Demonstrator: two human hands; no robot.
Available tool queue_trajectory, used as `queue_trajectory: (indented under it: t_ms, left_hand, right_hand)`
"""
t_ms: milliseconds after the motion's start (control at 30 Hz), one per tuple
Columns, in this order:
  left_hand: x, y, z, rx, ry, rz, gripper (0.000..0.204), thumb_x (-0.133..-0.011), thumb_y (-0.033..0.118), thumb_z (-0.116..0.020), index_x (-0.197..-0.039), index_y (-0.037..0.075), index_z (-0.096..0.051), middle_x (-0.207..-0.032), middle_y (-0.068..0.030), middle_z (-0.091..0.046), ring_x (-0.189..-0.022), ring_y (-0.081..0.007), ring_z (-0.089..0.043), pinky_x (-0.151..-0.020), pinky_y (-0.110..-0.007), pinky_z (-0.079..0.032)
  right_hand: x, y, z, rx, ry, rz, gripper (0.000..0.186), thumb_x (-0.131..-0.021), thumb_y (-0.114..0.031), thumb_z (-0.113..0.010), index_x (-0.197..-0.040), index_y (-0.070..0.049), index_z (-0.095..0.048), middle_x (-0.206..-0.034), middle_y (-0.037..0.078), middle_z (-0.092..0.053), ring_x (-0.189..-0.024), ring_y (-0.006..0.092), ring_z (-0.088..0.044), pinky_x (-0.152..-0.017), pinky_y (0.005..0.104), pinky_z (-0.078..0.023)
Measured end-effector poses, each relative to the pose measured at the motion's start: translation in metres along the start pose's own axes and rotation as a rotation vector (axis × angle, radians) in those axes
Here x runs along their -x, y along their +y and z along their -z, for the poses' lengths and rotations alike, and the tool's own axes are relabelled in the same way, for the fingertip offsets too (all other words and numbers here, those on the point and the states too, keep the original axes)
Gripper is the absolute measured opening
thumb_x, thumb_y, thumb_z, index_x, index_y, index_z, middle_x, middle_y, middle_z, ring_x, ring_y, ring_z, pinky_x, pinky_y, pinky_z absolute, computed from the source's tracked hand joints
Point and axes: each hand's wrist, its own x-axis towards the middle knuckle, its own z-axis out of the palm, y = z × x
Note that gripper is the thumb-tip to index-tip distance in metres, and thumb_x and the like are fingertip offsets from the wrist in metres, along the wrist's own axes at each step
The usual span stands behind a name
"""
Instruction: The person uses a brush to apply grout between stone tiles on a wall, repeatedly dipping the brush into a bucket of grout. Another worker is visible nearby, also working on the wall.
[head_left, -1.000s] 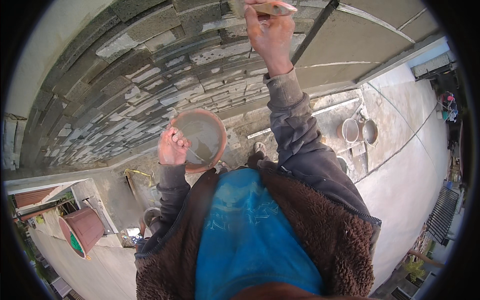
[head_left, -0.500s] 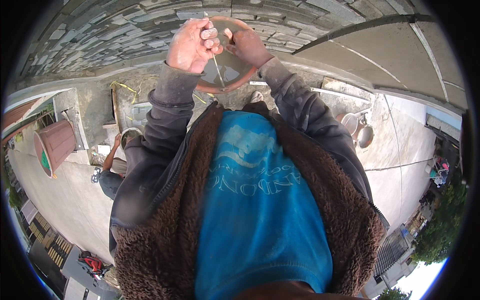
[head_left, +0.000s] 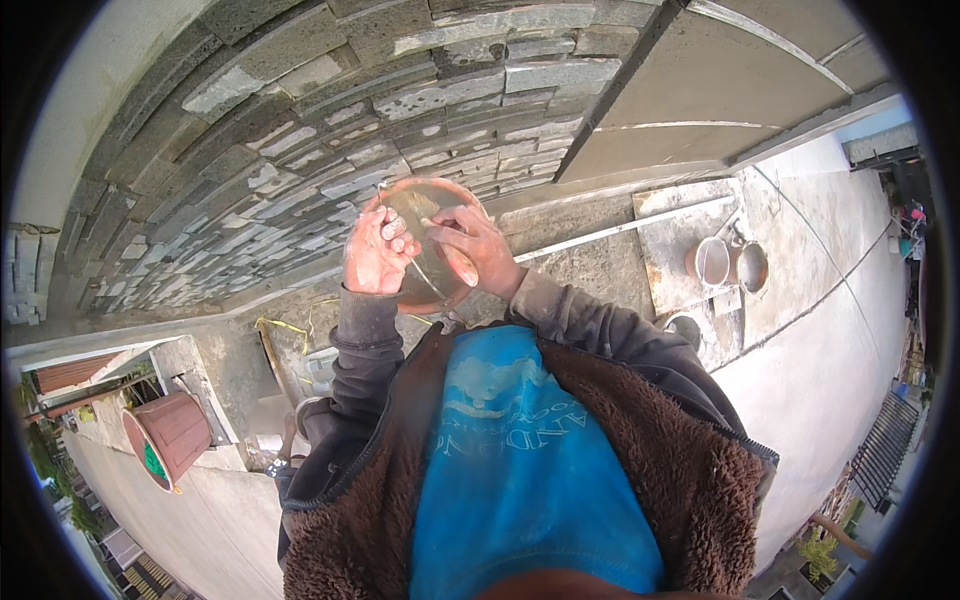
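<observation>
the fingers of the left hand [head_left: 375, 255], one of two bare, dusty hands, are curled narrow around one thin wire handle [head_left: 433, 282]. the fingers of the right hand [head_left: 480, 242] are closed on one brush [head_left: 460, 265], its wooden end pointing back toward the person and its bristles past the fingertips, over the bucket.

between and beneath both sets of fingers is one reddish-brown bucket [head_left: 432, 182], to which the handle belongs, with murky liquid [head_left: 433, 262] inside; whether the bristles touch it, i cannot tell.

beyond the fingers rises one wall of grey stone strips [head_left: 330, 130], and right of that, smooth grey plaster [head_left: 690, 100]. well to the right of the right fingers, two round pails [head_left: 711, 262] stand side by side near one long white strip [head_left: 630, 227]. well to the left of the left fingers is one big pinkish tub [head_left: 180, 430] with something green [head_left: 153, 460] inside.
</observation>
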Motion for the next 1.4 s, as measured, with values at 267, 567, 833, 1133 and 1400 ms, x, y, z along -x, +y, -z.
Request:
queue_trajectory:
  t_ms: [267, 567, 833, 1133, 1400]
  left_hand:
    - [-0.008, -0.005, 0.014, 0.002, 0.02, 0.078, 0.018, -0.099, 0.029, -0.055, -0.097, 0.011, -0.055, -0.073, 0.0047, -0.047, -0.064, -0.0119, -0.048, -0.069, -0.033, -0.042]
    - [0.004, -0.006, 0.011, 0.046, 0.027, 0.079, 0.019, -0.099, 0.028, -0.054, -0.093, 0.011, -0.057, -0.073, 0.0027, -0.052, -0.065, -0.0138, -0.052, -0.071, -0.036, -0.044]
    - [0.004, 0.001, 0.013, 0.018, 0.011, 0.074, 0.017, -0.098, 0.027, -0.055, -0.094, 0.011, -0.057, -0.073, 0.002, -0.052, -0.064, -0.0149, -0.052, -0.071, -0.036, -0.043]
    - [0.016, 0.008, 0.034, 0.0, 0.039, 0.035, 0.021, -0.1, 0.028, -0.053, -0.093, 0.01, -0.061, -0.074, 0.0019, -0.054, -0.068, -0.016, -0.054, -0.07, -0.037, -0.043]
    - [0.02, 0.016, 0.036, 0.001, 0.078, 0.034, 0.02, -0.1, 0.03, -0.051, -0.093, 0.012, -0.057, -0.073, 0.0032, -0.051, -0.068, -0.0156, -0.052, -0.072, -0.037, -0.045]
  right_hand:
    - [0.02, -0.004, 0.01, 0.006, 0.006, -0.119, 0.03, -0.078, -0.007, -0.071, -0.108, -0.01, -0.07, -0.105, 0.011, -0.065, -0.098, 0.0352, -0.063, -0.084, 0.0423, -0.054]
    - [-0.088, 0.014, 0.139, -0.426, 0.927, -0.153, 0.024, -0.095, -0.005, -0.071, -0.119, 0.0, -0.069, -0.117, 0.014, -0.066, -0.105, 0.021, -0.065, -0.089, 0.0306, -0.054]
    - [-0.166, 0.052, 0.109, 0.234, 1.038, 0.116, 0.027, -0.086, -0.004, -0.078, -0.112, -0.012, -0.076, -0.115, 0.01, -0.067, -0.107, 0.0264, -0.065, -0.088, 0.0372, -0.055]
    - [-0.142, 0.115, 0.231, -0.042, 1.286, 0.083, 0.019, -0.092, -0.002, -0.072, -0.111, -0.004, -0.072, -0.109, 0.01, -0.07, -0.099, 0.0209, -0.068, -0.086, 0.0333, -0.056]
    - [-0.15, 0.081, 0.229, 0.48, 1.26, 0.152, 0.026, -0.081, 0.003, -0.07, -0.103, -0.01, -0.074, -0.102, 0.011, -0.069, -0.092, 0.027, -0.068, -0.08, 0.0343, -0.056]
